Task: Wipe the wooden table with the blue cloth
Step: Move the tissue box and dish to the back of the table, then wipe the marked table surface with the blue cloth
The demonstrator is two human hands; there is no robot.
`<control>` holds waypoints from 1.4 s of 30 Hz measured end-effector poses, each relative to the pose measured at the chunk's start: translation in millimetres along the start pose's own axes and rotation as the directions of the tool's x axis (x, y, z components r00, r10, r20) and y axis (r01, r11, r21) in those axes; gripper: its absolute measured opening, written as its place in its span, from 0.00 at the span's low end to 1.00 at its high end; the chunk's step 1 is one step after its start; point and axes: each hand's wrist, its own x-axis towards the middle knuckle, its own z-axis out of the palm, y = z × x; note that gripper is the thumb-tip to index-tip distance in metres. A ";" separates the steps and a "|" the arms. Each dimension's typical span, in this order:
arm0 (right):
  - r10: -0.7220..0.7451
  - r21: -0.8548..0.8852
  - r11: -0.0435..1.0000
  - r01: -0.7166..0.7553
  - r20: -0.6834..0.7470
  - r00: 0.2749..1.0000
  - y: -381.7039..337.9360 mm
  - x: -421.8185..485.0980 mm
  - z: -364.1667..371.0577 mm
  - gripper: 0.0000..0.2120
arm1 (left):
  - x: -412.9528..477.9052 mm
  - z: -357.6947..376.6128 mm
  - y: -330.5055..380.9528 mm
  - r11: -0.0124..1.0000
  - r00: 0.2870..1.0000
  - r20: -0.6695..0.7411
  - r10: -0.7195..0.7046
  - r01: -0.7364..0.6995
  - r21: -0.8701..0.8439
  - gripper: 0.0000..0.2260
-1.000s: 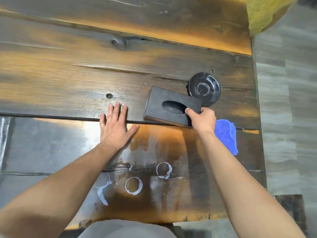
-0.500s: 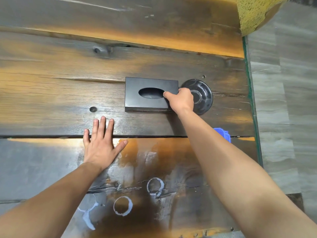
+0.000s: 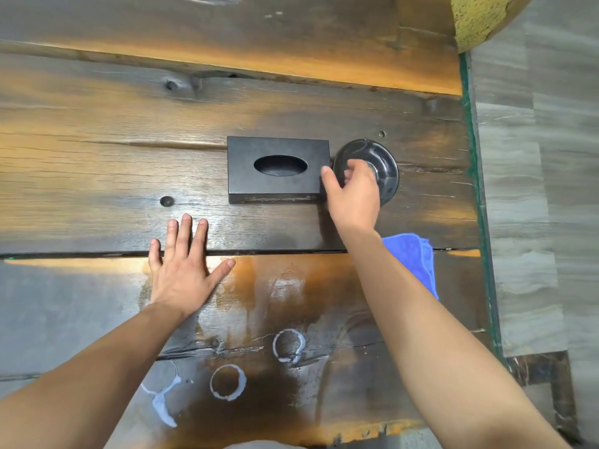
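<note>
The folded blue microfibre cloth (image 3: 418,264) is seen lying on the dark, scorched-looking wooden plank table (image 3: 97,163), near its right edge and partly hidden behind the right forearm; its long axis appears to run from far to near, roughly along that forearm, though its full outline is covered. The cloth is untouched by either hand; the right hand (image 3: 353,196) is held beyond it, loosely open with fingers curled and nothing gripped, between the black rectangular tissue box (image 3: 278,170) and the round black dish (image 3: 382,166), which stand just beside each other; the cloth thus lies nearward and slightly rightward of that hand. The left hand (image 3: 183,270) is pressed flat on the table with fingers spread, empty, well apart from the cloth; the right hand is judged the nearer. White ring-shaped stains (image 3: 227,382) are marked on the near plank; wiping is judged not yet begun.
</note>
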 end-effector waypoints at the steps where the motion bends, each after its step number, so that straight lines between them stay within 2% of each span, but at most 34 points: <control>1: -0.020 -0.001 1.000 0.020 -0.057 0.998 15.2 -8.0 -6.6 0.24 | -0.4 -0.1 0.0 1.000 1.000 -0.001 -0.001 0.001 -0.005 0.42; 3: -0.059 -0.067 0.997 0.049 -0.159 0.986 56.3 -27.6 -17.4 0.18 | -1.2 -0.1 -0.1 1.000 1.000 -0.001 0.000 0.000 -0.012 0.43; 5: -0.056 -0.169 0.985 0.022 -0.197 0.979 101.9 -47.8 -27.9 0.13 | -1.1 -0.3 -0.4 1.000 1.000 0.004 0.003 -0.003 -0.015 0.43; 7: 0.009 -0.272 0.961 -0.045 -0.135 0.991 141.1 -63.4 -37.4 0.14 | -0.6 -0.5 -0.1 1.000 1.000 0.007 0.002 -0.002 -0.022 0.43; 9: 0.092 -0.375 0.924 -0.075 0.027 0.995 171.8 -73.5 -43.3 0.21 | -1.0 0.1 0.4 0.999 1.000 0.001 0.000 0.000 -0.032 0.43; 11: 0.140 -0.450 0.893 -0.034 0.204 0.969 190.4 -79.5 -45.3 0.31 | -1.3 0.4 1.0 0.999 1.000 -0.013 0.002 -0.002 -0.039 0.43; 12: 0.143 -0.467 0.884 -0.011 0.249 0.958 195.5 -80.9 -44.8 0.34 | -1.5 0.5 1.3 0.999 1.000 -0.017 0.005 -0.006 -0.042 0.43; 14: 0.142 -0.483 0.876 0.000 0.257 0.956 201.3 -81.1 -41.1 0.33 | -1.2 0.5 1.0 0.999 1.000 -0.019 0.008 -0.009 -0.048 0.43; 18: 0.166 -0.489 0.870 -0.062 0.173 0.971 202.9 -86.1 -30.2 0.26 | 0.3 1.3 -0.7 0.999 1.000 -0.025 0.016 -0.017 -0.033 0.44; 21: 0.145 -0.460 0.884 -0.081 0.105 0.984 202.7 -106.6 -19.5 0.24 | 1.3 1.1 -1.1 0.999 0.999 -0.021 0.030 -0.030 -0.023 0.44; 25: 0.102 -0.392 0.918 -0.057 0.095 0.990 201.5 -153.4 -9.2 0.21 | 1.1 -1.5 -3.9 0.995 0.998 -0.013 0.055 -0.056 -0.081 0.42; 29: 0.082 -0.234 0.970 -0.062 0.075 0.994 195.3 -199.0 -5.7 0.22 | -13.7 -9.1 -22.4 0.918 0.982 -0.173 0.072 -0.133 -0.374 0.33; 32: 0.036 -0.108 0.994 -0.019 0.156 0.987 185.2 -220.1 -11.9 0.21 | -42.3 -10.9 -55.0 0.892 0.963 -0.268 0.016 -0.135 -0.431 0.28; 36: 0.054 0.088 0.992 -0.086 0.319 0.946 157.0 -240.5 -15.1 0.18 | -93.4 -6.9 -121.2 0.930 0.948 -0.308 -0.074 -0.046 -0.364 0.23; 39: -0.070 0.138 0.990 0.020 0.372 0.925 113.9 -256.9 -2.9 0.14 | -133.5 -1.7 -172.8 0.961 0.934 -0.306 -0.185 0.106 -0.256 0.22; 42: -0.209 0.175 0.973 0.149 0.405 0.890 53.8 -267.0 20.8 0.16 | -155.9 4.8 -201.1 0.973 0.941 -0.253 -0.226 0.205 -0.107 0.24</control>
